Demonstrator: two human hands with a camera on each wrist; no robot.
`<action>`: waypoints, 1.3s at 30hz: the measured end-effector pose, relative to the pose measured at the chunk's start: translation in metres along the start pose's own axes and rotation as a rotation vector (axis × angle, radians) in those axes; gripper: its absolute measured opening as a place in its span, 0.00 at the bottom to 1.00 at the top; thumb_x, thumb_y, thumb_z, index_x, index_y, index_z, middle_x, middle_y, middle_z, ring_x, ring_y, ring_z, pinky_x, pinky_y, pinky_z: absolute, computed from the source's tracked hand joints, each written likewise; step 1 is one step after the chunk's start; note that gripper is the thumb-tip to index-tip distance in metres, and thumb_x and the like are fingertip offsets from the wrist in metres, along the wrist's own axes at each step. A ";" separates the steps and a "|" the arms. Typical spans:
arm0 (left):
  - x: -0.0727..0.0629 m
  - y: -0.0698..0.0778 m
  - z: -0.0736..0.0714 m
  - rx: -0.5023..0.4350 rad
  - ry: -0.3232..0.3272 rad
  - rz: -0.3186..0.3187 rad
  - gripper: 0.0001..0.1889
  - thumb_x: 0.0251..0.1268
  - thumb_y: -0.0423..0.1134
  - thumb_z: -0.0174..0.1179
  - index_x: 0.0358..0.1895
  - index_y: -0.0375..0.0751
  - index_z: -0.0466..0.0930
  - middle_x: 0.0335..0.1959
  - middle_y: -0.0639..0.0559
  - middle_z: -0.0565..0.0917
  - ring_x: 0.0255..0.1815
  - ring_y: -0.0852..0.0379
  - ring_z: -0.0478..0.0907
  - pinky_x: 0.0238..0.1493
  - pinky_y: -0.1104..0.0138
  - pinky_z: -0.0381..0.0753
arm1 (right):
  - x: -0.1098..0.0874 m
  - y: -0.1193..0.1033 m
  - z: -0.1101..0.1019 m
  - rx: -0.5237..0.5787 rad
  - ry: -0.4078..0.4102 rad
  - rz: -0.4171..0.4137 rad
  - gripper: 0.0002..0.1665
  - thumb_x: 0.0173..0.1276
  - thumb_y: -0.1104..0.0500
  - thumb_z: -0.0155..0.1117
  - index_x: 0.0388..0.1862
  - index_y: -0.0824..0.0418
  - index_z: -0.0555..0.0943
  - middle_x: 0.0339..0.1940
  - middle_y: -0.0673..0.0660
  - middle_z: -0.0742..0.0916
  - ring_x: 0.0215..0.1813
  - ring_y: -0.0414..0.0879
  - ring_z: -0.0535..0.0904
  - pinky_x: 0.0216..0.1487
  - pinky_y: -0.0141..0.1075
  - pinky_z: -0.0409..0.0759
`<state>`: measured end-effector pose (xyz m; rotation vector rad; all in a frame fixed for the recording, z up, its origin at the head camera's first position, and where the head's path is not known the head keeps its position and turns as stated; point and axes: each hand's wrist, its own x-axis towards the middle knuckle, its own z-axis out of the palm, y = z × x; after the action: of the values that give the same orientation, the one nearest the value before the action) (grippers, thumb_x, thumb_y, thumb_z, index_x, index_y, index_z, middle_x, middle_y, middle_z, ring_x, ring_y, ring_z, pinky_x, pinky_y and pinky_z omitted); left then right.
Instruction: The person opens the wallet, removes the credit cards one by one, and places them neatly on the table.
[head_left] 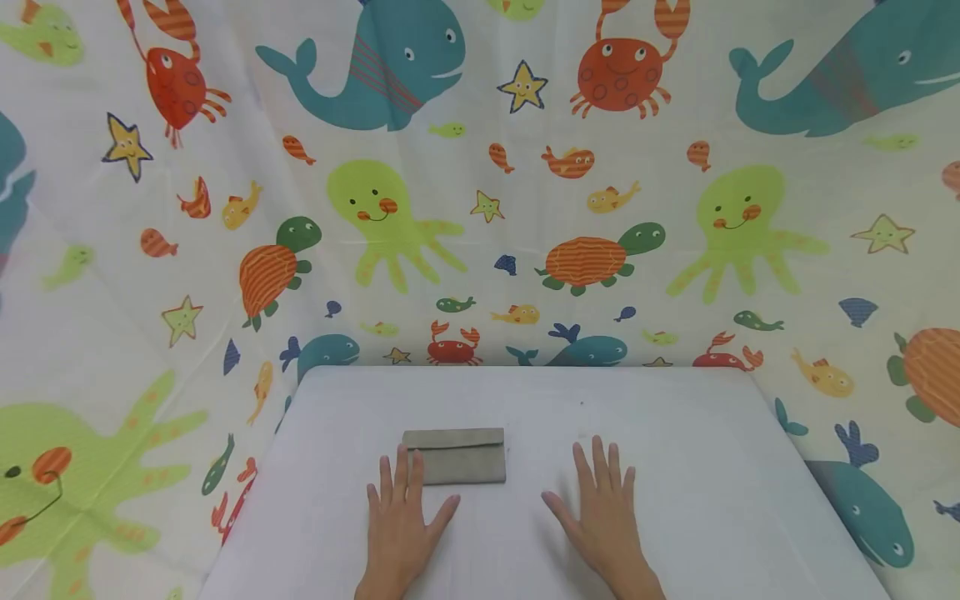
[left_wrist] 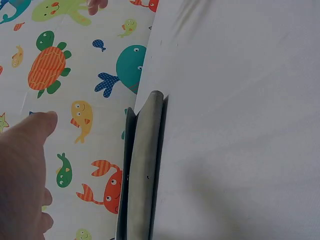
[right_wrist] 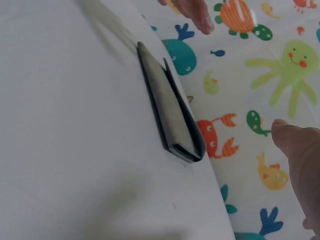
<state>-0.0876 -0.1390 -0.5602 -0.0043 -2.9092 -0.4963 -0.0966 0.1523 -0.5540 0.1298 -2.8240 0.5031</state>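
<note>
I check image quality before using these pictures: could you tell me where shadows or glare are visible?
Head view: mostly even light, faint shadow by the grey pouch; left wrist: blurry-edged shadows on the white table; right wrist: similar shadows, apparently some glare on the printed turtle.

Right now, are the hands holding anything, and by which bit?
Nothing is held. The left hand and right hand are both spread open. In the head view, the left one overlaps the grey flap pouch, but neither grips it.
</note>
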 end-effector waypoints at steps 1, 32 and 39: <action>0.001 -0.001 0.000 -0.003 -0.001 -0.001 0.50 0.64 0.71 0.53 0.78 0.37 0.57 0.81 0.37 0.54 0.80 0.29 0.50 0.70 0.28 0.55 | 0.001 -0.001 0.000 0.004 0.009 -0.008 0.54 0.64 0.27 0.60 0.78 0.58 0.62 0.81 0.67 0.62 0.81 0.69 0.52 0.72 0.74 0.53; 0.022 -0.028 0.034 -0.358 -0.035 -0.228 0.50 0.69 0.64 0.56 0.79 0.31 0.48 0.82 0.31 0.46 0.81 0.30 0.45 0.73 0.39 0.63 | 0.053 -0.051 0.036 0.130 0.018 -0.243 0.47 0.65 0.38 0.67 0.74 0.62 0.67 0.76 0.65 0.71 0.79 0.63 0.62 0.76 0.60 0.64; 0.029 -0.033 0.040 -0.386 -0.008 -0.225 0.49 0.69 0.61 0.58 0.78 0.28 0.50 0.81 0.29 0.49 0.81 0.31 0.48 0.74 0.40 0.61 | 0.065 -0.064 0.043 0.109 -0.004 -0.293 0.47 0.66 0.36 0.66 0.74 0.62 0.67 0.75 0.64 0.73 0.78 0.62 0.65 0.75 0.59 0.65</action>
<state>-0.1249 -0.1577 -0.6031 0.2680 -2.7850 -1.0877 -0.1610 0.0748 -0.5542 0.5566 -2.7140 0.5869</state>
